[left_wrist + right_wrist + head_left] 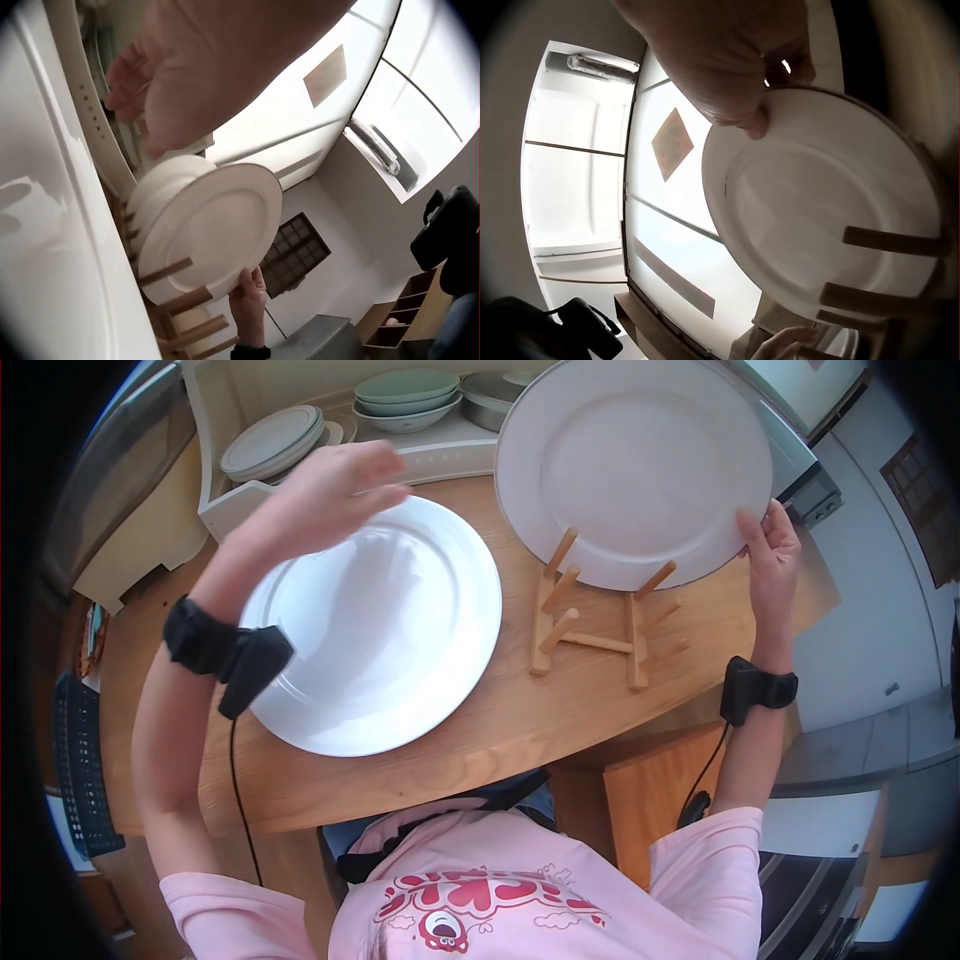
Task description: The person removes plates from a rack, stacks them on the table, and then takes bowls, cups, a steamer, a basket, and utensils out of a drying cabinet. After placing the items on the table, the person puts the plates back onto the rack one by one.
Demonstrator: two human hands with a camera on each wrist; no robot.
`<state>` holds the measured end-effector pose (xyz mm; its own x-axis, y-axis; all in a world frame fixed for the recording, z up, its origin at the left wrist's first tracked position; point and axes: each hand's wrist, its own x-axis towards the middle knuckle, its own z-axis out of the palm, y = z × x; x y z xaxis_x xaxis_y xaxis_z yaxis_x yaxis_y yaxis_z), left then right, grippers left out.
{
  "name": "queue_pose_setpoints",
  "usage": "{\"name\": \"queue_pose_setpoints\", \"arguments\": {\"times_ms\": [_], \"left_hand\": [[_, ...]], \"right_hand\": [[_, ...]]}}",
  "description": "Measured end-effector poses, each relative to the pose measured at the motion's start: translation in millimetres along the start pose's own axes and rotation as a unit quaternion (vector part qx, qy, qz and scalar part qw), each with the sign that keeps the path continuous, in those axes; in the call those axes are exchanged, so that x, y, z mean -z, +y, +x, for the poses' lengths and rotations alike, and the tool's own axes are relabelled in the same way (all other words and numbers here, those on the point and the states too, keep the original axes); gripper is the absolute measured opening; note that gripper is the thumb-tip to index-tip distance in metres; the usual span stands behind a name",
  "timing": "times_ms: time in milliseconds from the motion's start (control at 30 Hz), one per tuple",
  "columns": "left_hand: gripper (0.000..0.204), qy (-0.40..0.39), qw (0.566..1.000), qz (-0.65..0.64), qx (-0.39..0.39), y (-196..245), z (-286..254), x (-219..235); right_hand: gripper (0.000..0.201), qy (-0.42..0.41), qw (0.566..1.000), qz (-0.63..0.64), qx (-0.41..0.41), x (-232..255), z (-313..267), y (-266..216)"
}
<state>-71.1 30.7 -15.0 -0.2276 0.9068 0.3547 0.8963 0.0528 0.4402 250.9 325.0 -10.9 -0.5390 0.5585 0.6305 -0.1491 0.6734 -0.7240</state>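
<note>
My right hand (772, 545) pinches the rim of a large white plate (640, 460) on its right side, thumb on the front face. This plate leans upright at a wooden plate rack (590, 643), its lower edge behind the front pegs. My left hand (345, 495) is in the air, fingers loosely bent and holding nothing, above the far edge of a big glossy white platter (400, 650) lying flat on the table. In the left wrist view, another pale round plate (166, 176) shows partly hidden behind the held plate.
A cream shelf (450, 462) along the back bears a stack of small plates (270, 445), green bowls (405, 388) and a metal pot (490, 398). A dark basket (85, 760) stands at the left. The wooden table (420, 785) curves along its front edge.
</note>
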Motion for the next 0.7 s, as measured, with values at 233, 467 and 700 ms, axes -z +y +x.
{"name": "queue_pose_setpoints", "arguments": {"times_ms": [233,467,700], "left_hand": [[0.037,-0.117,0.951,0.139,0.250,-34.2,-55.3,41.9],[0.035,-0.067,0.954,0.095,0.275,-43.0,-69.1,42.0],[0.035,-0.048,0.959,0.091,0.264,-55.4,-74.8,41.5]], "right_hand": [[0.021,0.010,1.000,0.003,-0.022,-0.4,0.8,1.6],[0.029,0.055,0.998,-0.038,-0.002,-8.3,3.3,-13.6],[0.031,0.176,0.967,-0.166,0.076,-20.6,4.6,-44.4]]}}
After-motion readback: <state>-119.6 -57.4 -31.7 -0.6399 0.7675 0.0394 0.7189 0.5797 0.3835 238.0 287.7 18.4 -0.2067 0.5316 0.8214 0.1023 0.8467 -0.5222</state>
